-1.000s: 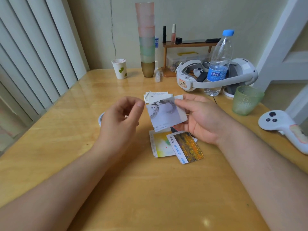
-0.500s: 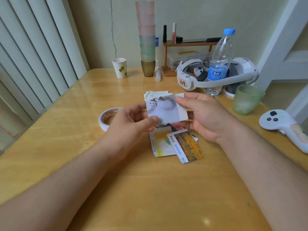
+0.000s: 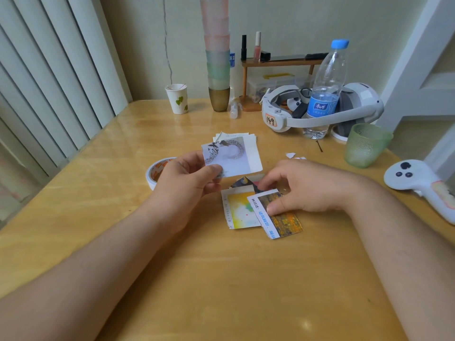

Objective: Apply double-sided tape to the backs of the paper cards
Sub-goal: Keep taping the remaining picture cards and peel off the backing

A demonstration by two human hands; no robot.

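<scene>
My left hand [image 3: 187, 183] pinches the lower left corner of a grey-and-white card [image 3: 231, 156] printed with a swirl of birds, holding it picture side up above the table. My right hand [image 3: 307, 185] is down on the loose pile of cards. Its thumb lies on the orange card [image 3: 283, 222] and its curled fingers meet that card's far edge. A yellow card [image 3: 240, 210] and a dark card [image 3: 242, 182] lie partly under it. The roll of double-sided tape [image 3: 154, 172] sits on the table behind my left hand. A small stack of white-backed cards [image 3: 251, 137] lies further back.
A green glass [image 3: 366, 148], a water bottle [image 3: 325, 89], a white headset [image 3: 320, 119] and a controller [image 3: 418, 183] stand to the right. A paper cup [image 3: 177, 98] and a tower of stacked cups [image 3: 218, 57] are at the back. Paper scraps [image 3: 294, 156] lie near the glass.
My right hand has let go of the grey card and dropped onto the pile. My left hand has taken the card and now holds it alone, slightly to the left.
</scene>
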